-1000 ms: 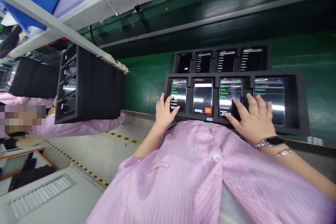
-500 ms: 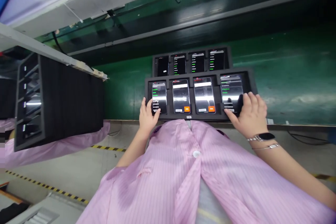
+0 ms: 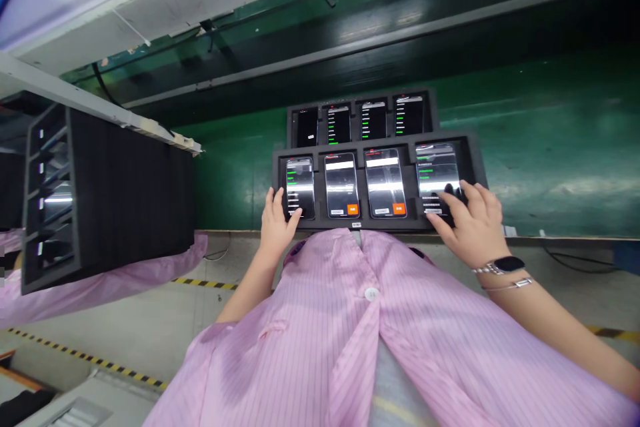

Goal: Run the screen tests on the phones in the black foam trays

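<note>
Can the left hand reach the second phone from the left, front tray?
Probably yes: the left hand sits at the leftmost phone, beside that phone in the foam tray, with only a foam divider between, nothing over its screen.

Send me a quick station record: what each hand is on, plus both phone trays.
left hand: fingers at the lower edge of the leftmost phone
right hand: fingers on the lower part of the rightmost phone
front foam tray: four phones, screens lit; the middle two show orange buttons
rear foam tray: four phones, screens lit
nearby: black foam tray standing on edge, to the left
</note>
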Demonstrator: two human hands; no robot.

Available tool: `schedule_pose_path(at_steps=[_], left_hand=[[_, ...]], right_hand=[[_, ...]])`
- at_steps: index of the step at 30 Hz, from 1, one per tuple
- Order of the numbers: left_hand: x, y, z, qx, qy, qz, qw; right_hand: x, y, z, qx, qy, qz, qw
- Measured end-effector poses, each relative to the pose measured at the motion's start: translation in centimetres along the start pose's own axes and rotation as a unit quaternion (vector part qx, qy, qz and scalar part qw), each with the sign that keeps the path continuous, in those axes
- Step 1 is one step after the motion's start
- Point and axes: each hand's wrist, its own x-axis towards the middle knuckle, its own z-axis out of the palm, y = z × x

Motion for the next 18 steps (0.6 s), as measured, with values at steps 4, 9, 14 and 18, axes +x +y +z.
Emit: schedule_pose_path(at_steps=[4, 9, 14, 18], left_hand=[[2.3, 0.4, -0.7, -0.004, -0.004, -0.001, 1.000], [10.2, 1.4, -0.5, 0.016, -0.003, 0.030, 0.999], [18.0, 2.8, 1.7, 0.042, -0.003, 0.071, 0.997], [19.0, 3.4, 3.8, 0.045, 0.000, 0.066, 0.997]], right_hand=[[2.5, 0.9, 0.0, 0.032, 0.028, 0.035, 0.998], [10.7, 1.6, -0.3, 0.057, -0.002, 0.081, 0.995], [18.7, 0.8, 0.6, 0.055, -0.041, 0.079, 0.994], [19.7, 0.6, 3.1, 0.044, -0.040, 0.062, 0.996]])
